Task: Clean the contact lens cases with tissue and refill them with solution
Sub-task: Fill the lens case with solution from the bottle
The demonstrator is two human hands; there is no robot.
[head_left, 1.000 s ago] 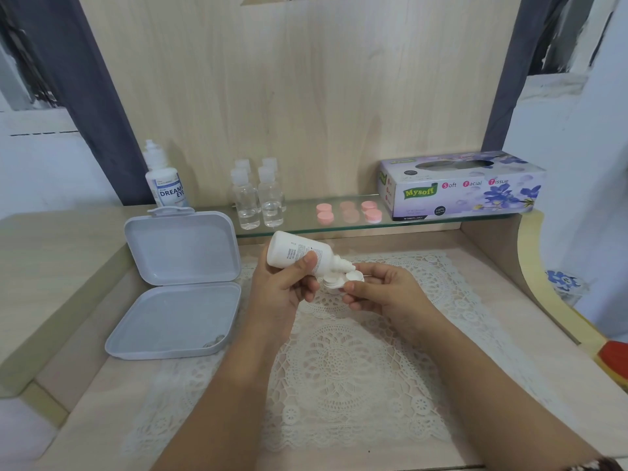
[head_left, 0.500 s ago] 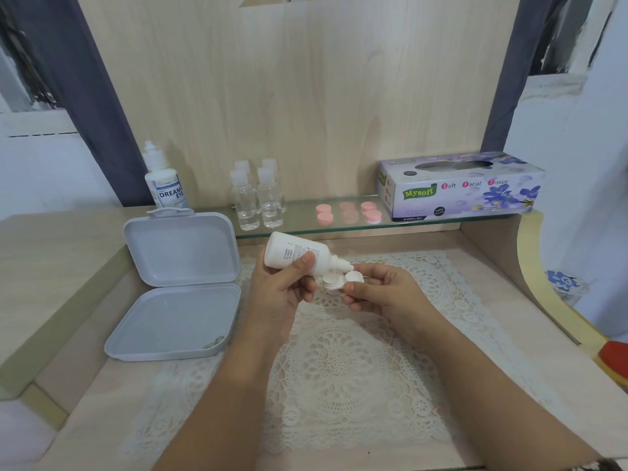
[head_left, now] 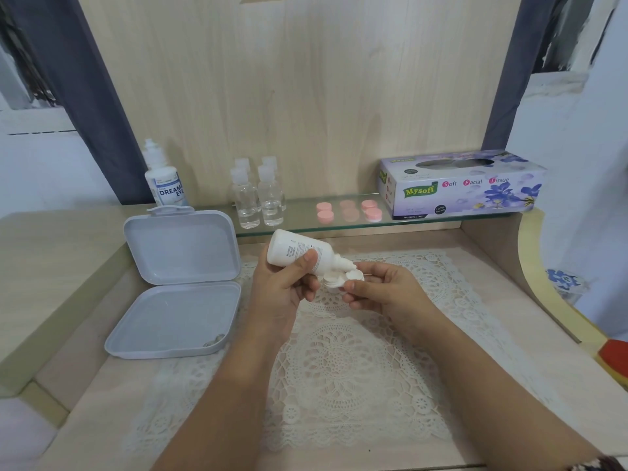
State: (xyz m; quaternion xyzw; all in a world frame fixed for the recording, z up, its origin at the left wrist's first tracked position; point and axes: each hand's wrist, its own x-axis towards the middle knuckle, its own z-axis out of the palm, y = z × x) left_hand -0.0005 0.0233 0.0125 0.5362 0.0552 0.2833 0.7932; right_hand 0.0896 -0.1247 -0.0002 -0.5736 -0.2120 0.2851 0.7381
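Bottles [head_left: 258, 195]: four clear; caps [head_left: 348, 210]: six pink.

You have only one view, from the camera on your head. It looks forward and down at the desk from above, and the wide lens bends the edges. Your two forearms enter from the bottom edge, and the left hand [head_left: 285, 283] and right hand [head_left: 384, 290] meet near the middle, close to the camera. The glass shelf [head_left: 306, 226] and the wooden back panel [head_left: 299, 96] fill the upper half, farther away.
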